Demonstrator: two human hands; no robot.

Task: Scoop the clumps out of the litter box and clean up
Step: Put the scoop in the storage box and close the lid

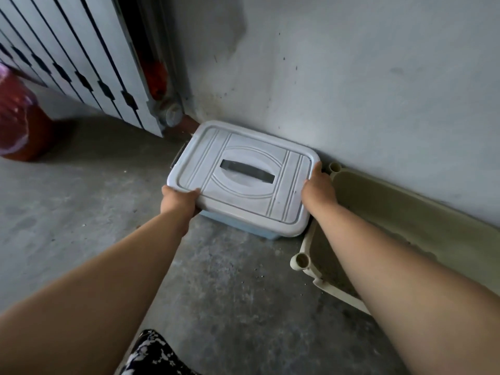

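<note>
A pale blue storage bin (243,227) with a dusty white lid (243,174) stands on the concrete floor against the wall. The lid has a dark recessed handle in its middle. My left hand (178,200) grips the lid's near left corner, fingers curled over the rim. At the lid's right edge, my right hand (318,186) holds the rim. To the right lies a cream open litter box (405,212) with grey litter inside; my right forearm crosses over it.
A white radiator (75,58) stands at the back left, with a pipe and valve (173,115) at its end by the bin. A red bucket lined with a plastic bag (19,120) sits at far left. Grey wall runs behind. Litter grains dot the floor.
</note>
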